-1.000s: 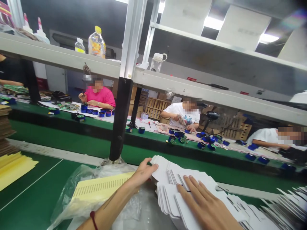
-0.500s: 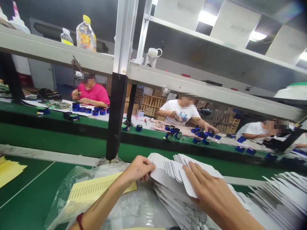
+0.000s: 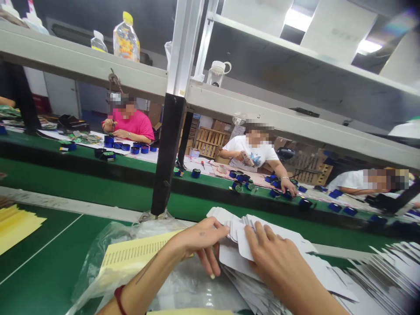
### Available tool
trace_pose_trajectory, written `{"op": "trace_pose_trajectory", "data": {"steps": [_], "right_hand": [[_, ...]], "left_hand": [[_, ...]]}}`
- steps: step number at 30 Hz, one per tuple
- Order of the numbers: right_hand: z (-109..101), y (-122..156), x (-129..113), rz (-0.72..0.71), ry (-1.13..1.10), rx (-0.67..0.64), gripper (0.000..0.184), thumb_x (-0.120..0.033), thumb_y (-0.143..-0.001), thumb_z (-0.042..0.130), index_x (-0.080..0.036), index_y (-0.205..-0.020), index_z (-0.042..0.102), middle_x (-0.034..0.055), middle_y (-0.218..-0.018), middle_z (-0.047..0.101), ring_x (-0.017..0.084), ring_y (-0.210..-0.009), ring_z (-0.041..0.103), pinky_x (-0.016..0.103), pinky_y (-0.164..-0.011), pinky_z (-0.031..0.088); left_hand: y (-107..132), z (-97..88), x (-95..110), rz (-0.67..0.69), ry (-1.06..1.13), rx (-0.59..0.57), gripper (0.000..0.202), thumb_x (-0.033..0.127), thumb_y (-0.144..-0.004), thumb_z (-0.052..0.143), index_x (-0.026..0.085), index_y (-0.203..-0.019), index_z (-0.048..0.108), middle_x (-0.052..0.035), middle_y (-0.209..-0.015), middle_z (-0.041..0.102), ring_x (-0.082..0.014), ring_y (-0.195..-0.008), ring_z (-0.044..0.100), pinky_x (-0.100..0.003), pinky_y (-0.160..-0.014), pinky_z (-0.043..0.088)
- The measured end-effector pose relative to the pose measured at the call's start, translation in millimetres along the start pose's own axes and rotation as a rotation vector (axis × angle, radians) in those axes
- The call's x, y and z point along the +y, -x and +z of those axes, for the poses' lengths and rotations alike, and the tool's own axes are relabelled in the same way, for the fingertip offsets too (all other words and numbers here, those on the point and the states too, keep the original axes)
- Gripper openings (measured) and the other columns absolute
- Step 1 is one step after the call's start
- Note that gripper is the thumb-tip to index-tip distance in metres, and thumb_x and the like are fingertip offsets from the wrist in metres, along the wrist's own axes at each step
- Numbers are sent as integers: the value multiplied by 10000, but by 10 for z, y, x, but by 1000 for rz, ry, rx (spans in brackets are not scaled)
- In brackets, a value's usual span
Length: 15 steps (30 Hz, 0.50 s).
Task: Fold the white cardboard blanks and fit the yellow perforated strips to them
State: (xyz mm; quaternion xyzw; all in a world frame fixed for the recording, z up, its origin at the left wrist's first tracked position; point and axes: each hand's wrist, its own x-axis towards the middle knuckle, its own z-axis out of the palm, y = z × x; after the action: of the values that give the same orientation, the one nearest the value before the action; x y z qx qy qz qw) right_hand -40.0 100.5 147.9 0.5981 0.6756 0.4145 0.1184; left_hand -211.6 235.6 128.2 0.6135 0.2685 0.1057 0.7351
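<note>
A fanned stack of flat white die-cut cards (image 3: 229, 253) lies in front of me on a clear plastic bag (image 3: 183, 288). My left hand (image 3: 205, 240) grips the left end of the top cards, thumb on top and fingers curled down under them. My right hand (image 3: 275, 262) presses on the cards from the right, its fingers bent over their rounded edges. More white cards (image 3: 383, 271) spread out to the right.
A yellow printed sheet (image 3: 131, 256) lies under the plastic. Yellow paper (image 3: 16, 223) sits far left on the green belt (image 3: 49, 262). A black post (image 3: 167, 157) stands just behind. Across the line, three seated people work among blue round parts (image 3: 243, 179). Bottles (image 3: 126, 37) stand on the shelf.
My left hand has slid further over the cards and its fingers have curled down. My right hand has moved left, pulling the cards together. The view has shifted slightly.
</note>
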Motion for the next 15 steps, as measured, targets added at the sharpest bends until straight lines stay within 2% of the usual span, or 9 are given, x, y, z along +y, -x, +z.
{"op": "trace_pose_trajectory", "data": {"steps": [4,8,11,13,15], "right_hand": [[-57,54,-52,-40,56,82,482,-17,-681,579,-91,-1146,681,258,-1112,729,357,-868,731,384,-529,582],[-85,86,-156,6,1,84,541,-73,-655,646,-70,-1195,686,248,-1087,753,354,-886,742,362,-512,591],[-95,87,-184,49,-130,52,631,-301,-646,755,-39,-1216,684,240,-1098,758,349,-877,746,355,-500,600],[-99,86,-204,85,-170,43,716,-461,-640,778,-42,-1213,689,235,-1113,756,352,-894,743,375,-554,619],[-96,92,-234,136,-163,65,725,-505,-653,777,-61,-1219,688,226,-1118,758,348,-917,738,394,-632,627]], "left_hand": [[29,-13,40,21,25,-33,634,750,-802,651,212,-1106,508,-34,-857,616,-241,-584,734,-292,-472,567],[62,9,81,30,-2,-17,672,728,-801,668,203,-1186,502,-71,-957,636,-184,-584,708,-242,-459,544],[71,92,91,4,-45,-30,798,567,-777,773,192,-1359,374,-62,-804,685,-181,-555,667,-231,-450,530],[70,156,91,-14,-71,-47,857,444,-764,796,177,-1418,312,-29,-665,671,-184,-528,636,-229,-447,523],[68,211,91,-20,-90,-48,824,362,-757,781,169,-1414,323,-9,-605,650,-171,-489,599,-209,-418,487]]}}
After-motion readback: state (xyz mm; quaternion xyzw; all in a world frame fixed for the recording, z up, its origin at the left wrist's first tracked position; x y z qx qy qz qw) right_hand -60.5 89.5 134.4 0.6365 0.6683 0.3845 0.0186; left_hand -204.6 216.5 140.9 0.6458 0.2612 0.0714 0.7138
